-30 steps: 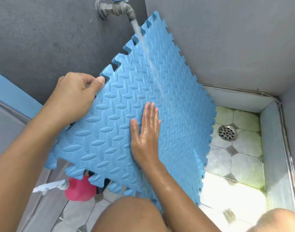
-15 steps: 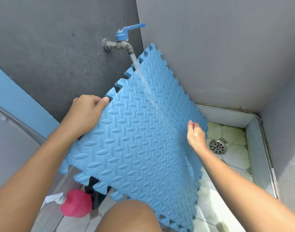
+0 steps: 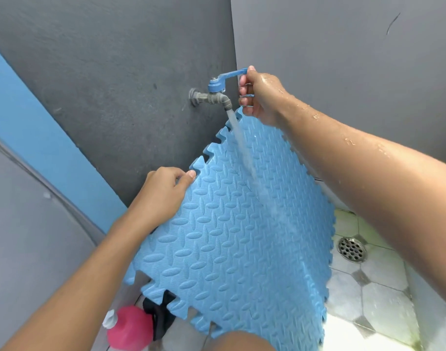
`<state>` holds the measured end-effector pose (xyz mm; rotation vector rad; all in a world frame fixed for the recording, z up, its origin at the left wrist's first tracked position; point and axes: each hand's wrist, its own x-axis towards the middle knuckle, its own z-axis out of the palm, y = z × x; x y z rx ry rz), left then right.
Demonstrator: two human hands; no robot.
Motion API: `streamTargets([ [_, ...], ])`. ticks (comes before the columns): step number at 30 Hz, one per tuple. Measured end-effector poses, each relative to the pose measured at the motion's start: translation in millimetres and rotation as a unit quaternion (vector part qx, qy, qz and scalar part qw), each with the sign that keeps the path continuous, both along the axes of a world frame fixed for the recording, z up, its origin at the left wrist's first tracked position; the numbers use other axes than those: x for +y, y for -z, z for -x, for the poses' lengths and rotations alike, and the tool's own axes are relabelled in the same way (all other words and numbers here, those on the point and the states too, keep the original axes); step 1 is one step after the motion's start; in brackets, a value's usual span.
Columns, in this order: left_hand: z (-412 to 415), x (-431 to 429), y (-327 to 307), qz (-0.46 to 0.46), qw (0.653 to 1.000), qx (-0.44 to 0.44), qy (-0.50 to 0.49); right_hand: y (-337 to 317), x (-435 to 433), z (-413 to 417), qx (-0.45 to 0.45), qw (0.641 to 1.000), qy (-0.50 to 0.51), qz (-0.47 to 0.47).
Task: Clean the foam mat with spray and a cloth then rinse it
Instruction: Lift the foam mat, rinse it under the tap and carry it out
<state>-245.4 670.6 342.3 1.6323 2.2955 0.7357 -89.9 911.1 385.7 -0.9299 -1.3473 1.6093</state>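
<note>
A blue foam mat (image 3: 232, 239) with interlocking edges stands tilted under a wall tap (image 3: 211, 96). Water (image 3: 242, 143) streams from the spout onto the mat's face. My left hand (image 3: 163, 193) grips the mat's upper left edge, thumb on the front. My right hand (image 3: 259, 97) is wet and holds the end of the tap's blue lever handle (image 3: 229, 77). A pink spray bottle (image 3: 130, 328) with a white head stands on the floor below the mat, beside a dark cloth (image 3: 161, 315) that the mat partly hides.
Grey walls meet in a corner behind the tap. The wet tiled floor has a round metal drain (image 3: 351, 249) at the right. My bare knee (image 3: 239, 342) shows at the bottom edge. A blue painted band (image 3: 34, 138) runs along the left wall.
My right hand left the mat's face, passed its right edge and rose to the tap lever. The left hand kept its grip. The view tilted upward.
</note>
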Motion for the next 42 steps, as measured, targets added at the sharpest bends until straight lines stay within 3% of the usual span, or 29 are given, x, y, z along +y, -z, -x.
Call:
streamTargets([
  [3, 3, 1, 3, -0.007, 1.0, 0.0, 0.007, 8, 3, 4, 0.073, 0.997, -0.012, 0.025],
  [7, 4, 1, 3, -0.011, 1.0, 0.002, 0.021, 13, 17, 9, 0.102, 0.993, -0.044, 0.032],
  [18, 10, 3, 18, -0.025, 0.998, -0.041, 0.03, -2, 56, 8, 0.015, 0.978, -0.204, 0.034],
  [20, 4, 1, 13, -0.015, 0.998, -0.057, 0.024, -5, 55, 3, -0.051, 0.98, -0.187, 0.034],
  [22, -2, -1, 8, 0.01, 0.997, -0.072, 0.018, -9, 55, -6, -0.194, 0.972, -0.133, -0.019],
  [24, -10, -5, -2, 0.045, 0.995, -0.091, 0.013, -17, 49, -23, -0.365, 0.917, -0.137, -0.08],
  [26, -22, -13, -19, 0.06, 0.992, -0.11, 0.01, -28, 33, -48, -0.523, 0.824, -0.199, -0.091],
  [28, -35, -18, -48, 0.07, 0.989, -0.128, 0.024, -45, 15, -75, -0.598, 0.751, -0.264, -0.092],
  [29, -40, -20, -65, 0.075, 0.988, -0.132, 0.038, -58, 5, -90, -0.612, 0.734, -0.281, -0.084],
  [31, -49, -27, -98, 0.089, 0.986, -0.126, 0.065, -89, -13, -118, -0.617, 0.735, -0.276, -0.058],
  [34, -52, -39, -158, 0.09, 0.984, -0.112, 0.108, -142, -28, -150, -0.606, 0.768, -0.2, -0.062],
  [38, -45, -62, -241, 0.043, 0.989, -0.055, 0.13, -212, -39, -177, -0.57, 0.804, -0.082, -0.148],
  [42, -43, -106, -307, 0.019, 0.997, -0.014, 0.072, -267, -47, -169, -0.529, 0.803, -0.087, -0.261],
])
